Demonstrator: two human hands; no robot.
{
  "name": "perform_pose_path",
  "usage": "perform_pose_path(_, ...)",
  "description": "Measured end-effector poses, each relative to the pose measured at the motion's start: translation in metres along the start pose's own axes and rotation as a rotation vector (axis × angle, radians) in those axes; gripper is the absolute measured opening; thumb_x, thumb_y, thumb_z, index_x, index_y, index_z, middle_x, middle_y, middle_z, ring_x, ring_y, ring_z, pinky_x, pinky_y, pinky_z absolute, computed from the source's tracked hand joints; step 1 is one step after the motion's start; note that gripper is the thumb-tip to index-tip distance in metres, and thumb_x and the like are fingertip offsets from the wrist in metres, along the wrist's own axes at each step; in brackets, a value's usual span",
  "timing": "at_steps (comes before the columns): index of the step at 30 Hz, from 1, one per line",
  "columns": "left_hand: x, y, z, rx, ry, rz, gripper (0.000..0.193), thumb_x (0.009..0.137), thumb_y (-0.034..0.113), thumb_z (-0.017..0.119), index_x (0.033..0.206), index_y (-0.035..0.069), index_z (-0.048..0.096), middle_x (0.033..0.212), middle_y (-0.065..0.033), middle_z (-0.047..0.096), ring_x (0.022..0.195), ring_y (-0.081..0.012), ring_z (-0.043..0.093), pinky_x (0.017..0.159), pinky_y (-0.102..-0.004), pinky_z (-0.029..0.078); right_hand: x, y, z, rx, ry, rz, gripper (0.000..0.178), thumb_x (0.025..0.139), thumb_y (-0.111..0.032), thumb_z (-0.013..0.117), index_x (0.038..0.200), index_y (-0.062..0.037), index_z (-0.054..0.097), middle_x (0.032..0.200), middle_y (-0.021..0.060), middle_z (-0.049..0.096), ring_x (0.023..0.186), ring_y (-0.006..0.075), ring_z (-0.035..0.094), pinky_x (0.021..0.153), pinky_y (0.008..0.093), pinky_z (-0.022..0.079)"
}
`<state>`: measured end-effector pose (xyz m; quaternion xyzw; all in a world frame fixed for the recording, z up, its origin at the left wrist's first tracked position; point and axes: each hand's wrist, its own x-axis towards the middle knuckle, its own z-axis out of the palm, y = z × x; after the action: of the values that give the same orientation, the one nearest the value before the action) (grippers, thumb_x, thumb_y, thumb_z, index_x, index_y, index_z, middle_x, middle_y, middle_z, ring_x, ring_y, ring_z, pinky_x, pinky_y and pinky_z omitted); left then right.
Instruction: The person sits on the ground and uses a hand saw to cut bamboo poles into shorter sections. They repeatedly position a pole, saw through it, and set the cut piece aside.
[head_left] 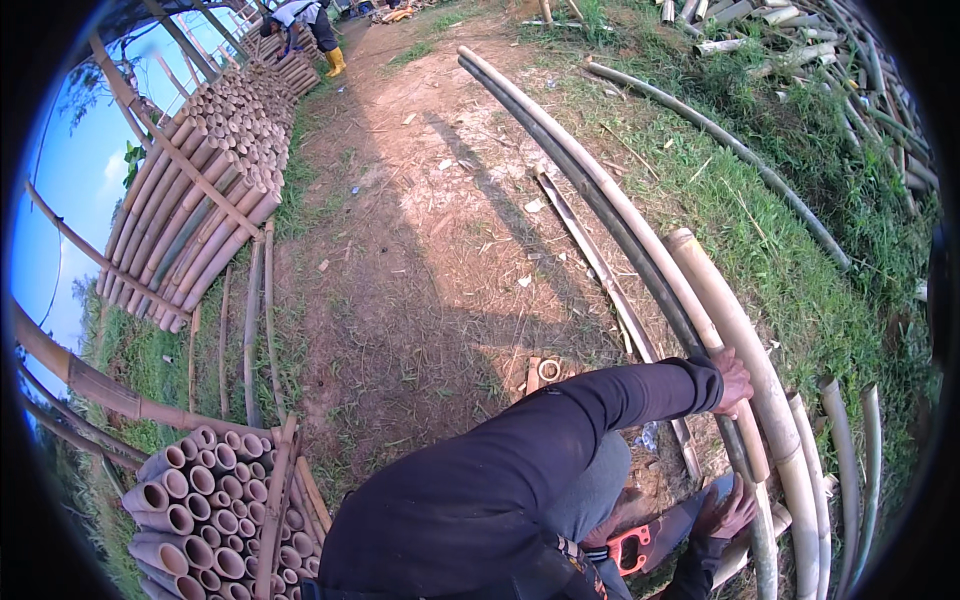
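Left hand: my left hand (735, 383) has its fingers bent round the long pale pole (630, 205), well toward its near end.
Right hand: my right hand (727, 510) is lower down, fingers curled beside the near end of the dark pole (690, 335); I cannot tell whether they grip it.
Poles: the pale one and the dark one run side by side, from up the path down to my right side; a thick pole (745, 335) lies just beside them on the right.
Saw: its orange handle (628, 550) is by my legs, below my right hand.
Ground: a split strip (605, 278) lies left of the poles, and a small cut ring (549, 370) sits on the dirt beyond my sleeve.
Stacks: bamboo is piled at upper left (235, 120) and lower left (215, 500).
Co-worker: someone in yellow boots (335, 62) bends at the far pile.
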<state>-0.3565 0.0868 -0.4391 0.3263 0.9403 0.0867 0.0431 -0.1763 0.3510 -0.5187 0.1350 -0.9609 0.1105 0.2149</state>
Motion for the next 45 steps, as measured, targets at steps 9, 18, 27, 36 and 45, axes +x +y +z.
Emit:
perform_pose_path(9, 0.008, -0.002, 0.014, -0.103, 0.003, -0.007, 0.049, 0.079, 0.054, 0.077, 0.115, 0.021, 0.075, 0.108, -0.0081, 0.071, 0.112, -0.0294, 0.063, 0.096, -0.0475, 0.038, -0.195, -0.063, 0.016, -0.025, -0.751, 0.231, 0.058, 0.071, -0.055, 0.082, 0.105, -0.0103, 0.069, 0.100, 0.0168, 0.074, 0.098, 0.0393, 0.071, 0.093, 0.0526, 0.052)
perform_pose_path(18, -0.001, 0.003, -0.009, -0.077, -0.075, -0.023, 0.046, 0.086, 0.048, 0.076, 0.123, 0.021, 0.071, 0.114, -0.0063, 0.070, 0.115, -0.0260, 0.063, 0.103, -0.0450, 0.038, -0.179, -0.070, 0.039, -0.155, -0.974, 0.341, 0.059, 0.070, -0.052, 0.081, 0.106, -0.0076, 0.068, 0.105, 0.0182, 0.072, 0.103, 0.0389, 0.069, 0.094, 0.0521, 0.052)
perform_pose_path(27, 0.000, 0.007, -0.010, -0.028, -0.088, -0.042, 0.047, 0.089, 0.051, 0.072, 0.126, 0.022, 0.067, 0.118, -0.0044, 0.069, 0.118, -0.0249, 0.062, 0.103, -0.0446, 0.037, -0.175, -0.063, 0.034, 0.039, -1.082, 0.496, 0.058, 0.070, -0.049, 0.080, 0.107, -0.0060, 0.068, 0.107, 0.0192, 0.071, 0.104, 0.0393, 0.068, 0.094, 0.0520, 0.052)
perform_pose_path(36, 0.001, 0.007, -0.007, 0.022, -0.089, -0.039, 0.047, 0.090, 0.054, 0.071, 0.126, 0.025, 0.067, 0.117, -0.0038, 0.070, 0.118, -0.0243, 0.063, 0.104, -0.0460, 0.037, -0.153, -0.070, -0.079, 0.275, -0.577, 0.544, 0.064, 0.067, -0.030, 0.082, 0.117, 0.0021, 0.058, 0.110, 0.0260, 0.066, 0.105, 0.0457, 0.064, 0.089, 0.0558, 0.052)
perform_pose_path(45, 0.001, 0.007, -0.007, -0.017, -0.098, -0.054, 0.049, 0.090, 0.052, 0.071, 0.130, 0.023, 0.067, 0.126, -0.0069, 0.068, 0.125, -0.0253, 0.059, 0.108, -0.0475, 0.035, -0.200, -0.074, -0.078, 0.148, -0.543, 0.477, 0.052, 0.075, -0.012, 0.068, 0.122, 0.0033, 0.053, 0.109, 0.0321, 0.064, 0.104, 0.0508, 0.063, 0.089, 0.0562, 0.051)
